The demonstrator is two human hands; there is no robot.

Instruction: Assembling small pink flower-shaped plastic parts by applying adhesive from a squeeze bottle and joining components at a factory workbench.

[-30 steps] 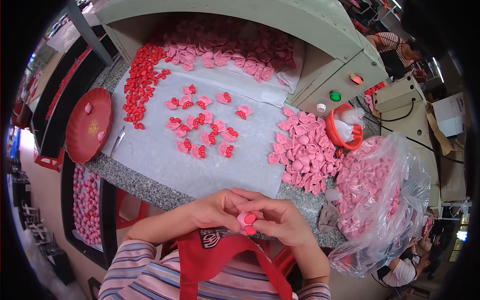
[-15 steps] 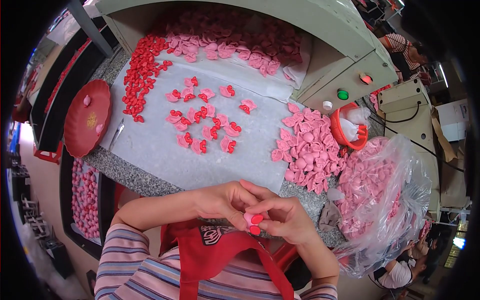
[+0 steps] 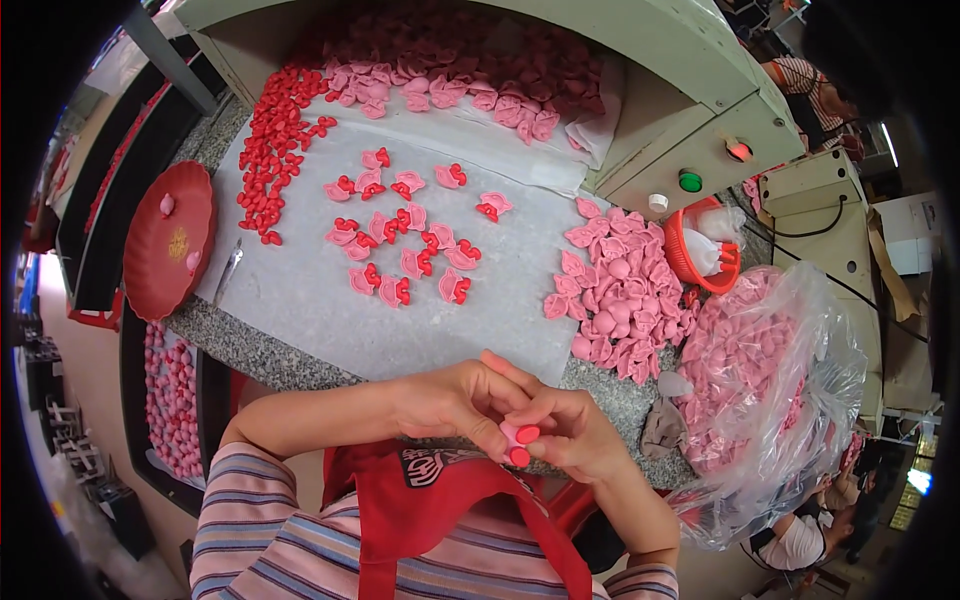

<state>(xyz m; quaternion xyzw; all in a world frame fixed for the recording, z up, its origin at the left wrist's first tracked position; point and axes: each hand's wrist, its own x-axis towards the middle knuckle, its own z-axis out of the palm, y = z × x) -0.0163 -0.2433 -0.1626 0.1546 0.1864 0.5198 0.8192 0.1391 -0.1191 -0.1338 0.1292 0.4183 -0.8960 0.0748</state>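
Observation:
Just in front of my apron, both hands pinch a small pink piece with two red oval ends (image 3: 517,436). My left hand (image 3: 462,405) closes thumb and fingers on its left side. My right hand (image 3: 572,430) grips it from the right, fingertips by the red ends. Beyond my hands, on a white sheet (image 3: 320,310), lie several pink shell-shaped pieces with red bits attached (image 3: 410,262). Loose red pieces (image 3: 268,175) are heaped at the sheet's left. A pile of plain pink pieces (image 3: 620,290) sits at its right.
A red fluted dish (image 3: 150,250) with pink bits and a slim metal tool (image 3: 229,270) are at left. A pale machine housing (image 3: 690,60) arches over more pink pieces (image 3: 460,85). Right are a red basket (image 3: 690,262) and a clear plastic bag of pink pieces (image 3: 740,370); a person (image 3: 795,540) is beyond.
My hands and the pink-and-red piece have shifted slightly right and up, still pinched. The view has tilted a little. The pieces on the sheet keep their arrangement.

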